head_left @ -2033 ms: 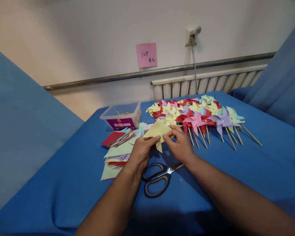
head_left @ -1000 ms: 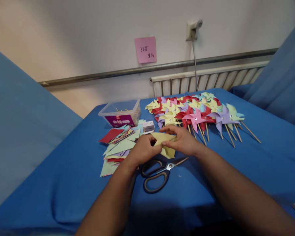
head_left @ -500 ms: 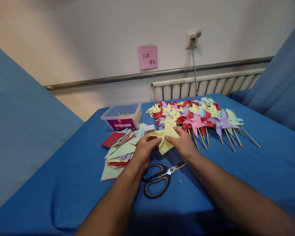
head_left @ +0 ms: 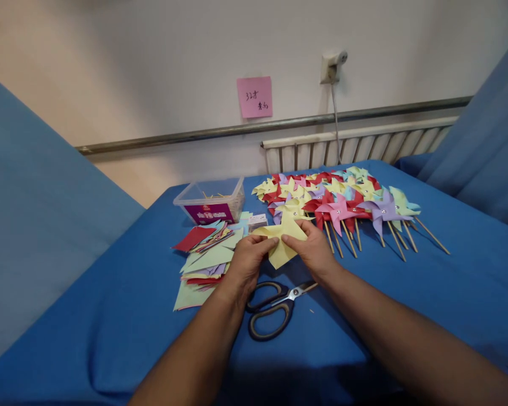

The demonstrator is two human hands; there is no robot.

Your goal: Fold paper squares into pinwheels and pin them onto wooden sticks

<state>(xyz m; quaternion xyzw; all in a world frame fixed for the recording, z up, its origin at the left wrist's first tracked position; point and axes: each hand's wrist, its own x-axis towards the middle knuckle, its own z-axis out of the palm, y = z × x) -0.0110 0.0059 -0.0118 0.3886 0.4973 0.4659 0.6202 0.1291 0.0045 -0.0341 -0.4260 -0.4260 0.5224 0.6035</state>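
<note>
The left hand point(head_left: 249, 259) and right hand point(head_left: 316, 252) pinch one yellow paper point(head_left: 281, 257) between them, thumbs on top. Around it I count one pair of scissors point(head_left: 295, 293) at six o'clock, one clear tub point(head_left: 211, 213) at ten, and pinwheels point(head_left: 337, 211), too overlapped to count, between one and two.

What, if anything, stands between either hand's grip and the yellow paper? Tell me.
Nothing visible: the left hand and right hand both hold the yellow paper directly. The scissors lie nearer the person, not between.
</note>
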